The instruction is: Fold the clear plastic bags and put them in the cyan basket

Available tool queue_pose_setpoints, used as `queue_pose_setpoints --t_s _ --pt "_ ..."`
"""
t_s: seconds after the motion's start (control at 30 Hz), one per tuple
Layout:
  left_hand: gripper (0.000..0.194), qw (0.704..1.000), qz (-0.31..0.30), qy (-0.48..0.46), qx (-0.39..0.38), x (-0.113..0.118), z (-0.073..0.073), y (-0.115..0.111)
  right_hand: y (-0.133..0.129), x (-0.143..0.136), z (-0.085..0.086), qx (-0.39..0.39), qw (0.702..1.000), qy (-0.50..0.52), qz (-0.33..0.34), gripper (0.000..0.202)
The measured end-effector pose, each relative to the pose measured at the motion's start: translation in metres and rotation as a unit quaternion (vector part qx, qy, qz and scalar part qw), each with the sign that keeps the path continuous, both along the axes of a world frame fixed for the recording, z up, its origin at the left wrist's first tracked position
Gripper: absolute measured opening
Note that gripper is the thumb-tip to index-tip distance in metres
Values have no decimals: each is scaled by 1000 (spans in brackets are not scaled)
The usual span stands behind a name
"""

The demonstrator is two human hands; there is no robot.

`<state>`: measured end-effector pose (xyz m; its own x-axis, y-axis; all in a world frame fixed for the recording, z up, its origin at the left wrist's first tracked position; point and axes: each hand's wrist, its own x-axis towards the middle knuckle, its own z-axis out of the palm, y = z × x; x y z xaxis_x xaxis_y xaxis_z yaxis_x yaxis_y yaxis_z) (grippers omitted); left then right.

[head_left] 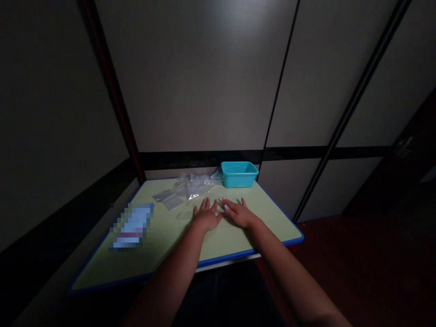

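Note:
My left hand lies palm down on the table with its fingers spread. Close beside it, my right hand is laid flat too, its fingers stretched toward the left one. A thin, see-through sheet, perhaps a clear plastic bag, shows faintly around and under the hands; its outline is hard to make out. Just beyond my fingertips is a loose pile of crumpled clear plastic bags. A smaller flat clear bag rests at the pile's near left.
The pale yellow-green table has a blue edge and stands against wall panels. A turquoise plastic basket sits at the back right, touching or close to the bags. At the left lies a blurred-out, light blue flat item.

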<state>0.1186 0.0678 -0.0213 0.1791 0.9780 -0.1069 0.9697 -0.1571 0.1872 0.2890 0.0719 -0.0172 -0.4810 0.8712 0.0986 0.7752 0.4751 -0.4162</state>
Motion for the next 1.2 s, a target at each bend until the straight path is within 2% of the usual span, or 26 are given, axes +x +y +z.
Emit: queue_pose_setpoints --t_s 0.13,0.37,0.47,0.6,0.9,1.0,1.13,1.2 --pt "71 1000 1 3 -8 1 0 1 5 -6 0 -18 999 -30 -13 53" --pt "70 1000 1 10 -4 0 -2 3 7 8 -1 9 990 -58 -129 55" --pt "70 1000 1 12 -4 1 -3 4 5 6 -3 40 993 -48 -99 54" --pt "69 1000 2 11 -8 1 -2 3 4 -1 -5 12 997 -56 -44 52" --pt "67 1000 -7 3 -1 -1 -3 1 5 7 -4 -2 994 -68 -87 51" --pt "63 1000 -12 -12 17 -3 4 -3 6 8 -3 -6 994 -61 -88 52" --pt "56 991 -20 -85 99 -19 20 -15 7 10 -4 -16 995 -28 -98 53" --pt "47 978 -75 -145 131 -34 27 -26 8 12 -4 -18 995 -17 -100 53"
